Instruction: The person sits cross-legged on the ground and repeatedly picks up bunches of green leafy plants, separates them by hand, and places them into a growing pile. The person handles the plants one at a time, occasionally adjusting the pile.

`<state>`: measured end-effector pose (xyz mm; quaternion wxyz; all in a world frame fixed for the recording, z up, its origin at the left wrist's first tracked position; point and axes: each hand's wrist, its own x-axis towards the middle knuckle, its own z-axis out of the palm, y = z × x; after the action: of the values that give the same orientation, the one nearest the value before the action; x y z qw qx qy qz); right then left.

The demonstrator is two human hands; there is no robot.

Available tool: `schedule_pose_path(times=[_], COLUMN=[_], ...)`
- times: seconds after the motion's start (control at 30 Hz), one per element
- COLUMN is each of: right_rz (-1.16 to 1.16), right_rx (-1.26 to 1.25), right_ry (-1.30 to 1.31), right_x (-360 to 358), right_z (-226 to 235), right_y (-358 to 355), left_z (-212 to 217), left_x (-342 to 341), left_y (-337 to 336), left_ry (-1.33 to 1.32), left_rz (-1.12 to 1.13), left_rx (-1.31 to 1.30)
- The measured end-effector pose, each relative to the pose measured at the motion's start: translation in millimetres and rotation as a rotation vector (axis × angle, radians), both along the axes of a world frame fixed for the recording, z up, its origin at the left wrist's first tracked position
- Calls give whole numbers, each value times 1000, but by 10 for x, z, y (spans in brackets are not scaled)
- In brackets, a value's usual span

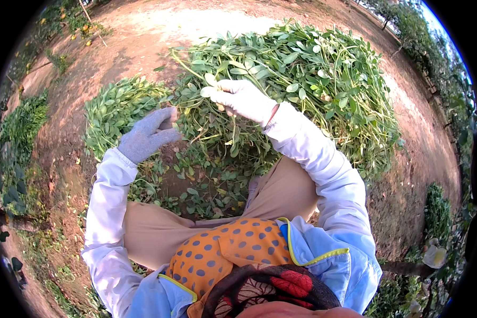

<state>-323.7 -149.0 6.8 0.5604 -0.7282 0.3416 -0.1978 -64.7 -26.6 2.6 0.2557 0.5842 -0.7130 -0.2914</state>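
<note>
A big heap of cut leafy green plants with oval leaves and long pale stems (pixel 323 85) lies in front of my lap. Over its near left part, my right hand (pixel 244 100), in a whitish glove, is closed on a leafy stem (pixel 188 66) that points up and left. A few pale leaves show at its fingers. My left hand (pixel 148 133), in a grey glove with bare fingertips, is held apart from the right. Its thumb and fingers are spread, with nothing visible between them. Beside it lies a smaller pile of leafy plants (pixel 119 106).
I sit on bare brown soil (pixel 418 138) with my bent legs (pixel 286 193) around scattered loose leaves (pixel 206 199). Orange flowers (pixel 85 29) grow at the far left. Trees (pixel 408 26) line the far right, and a green clump (pixel 437 212) stands at the right.
</note>
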Motion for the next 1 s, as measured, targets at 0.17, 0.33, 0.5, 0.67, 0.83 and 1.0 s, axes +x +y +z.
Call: schedule_pose_path(times=[0.17, 0.33, 0.5, 0.67, 0.83, 1.0], right_rz=[342, 206, -304, -206, -298, -663], right_rx=[-117, -439, -517, -481, -595, -682], right_ry=[6, -17, 357, 781, 801, 357], right_x=[306, 148, -604, -948, -840, -850], right_z=[-54, 17, -271, -719, -818, -554], right_y=[591, 244, -907, -1276, -1280, -1343], left_z=[33, 55, 62, 33, 24, -30], left_x=[-324, -14, 174, 254, 231, 233], left_y=[17, -2, 10, 29, 12, -37], left_ry=[1163, 1505, 1462, 1369, 1306, 1307], left_rz=[141, 13, 247, 289, 293, 227], left_rx=[78, 102, -40, -19, 19, 31])
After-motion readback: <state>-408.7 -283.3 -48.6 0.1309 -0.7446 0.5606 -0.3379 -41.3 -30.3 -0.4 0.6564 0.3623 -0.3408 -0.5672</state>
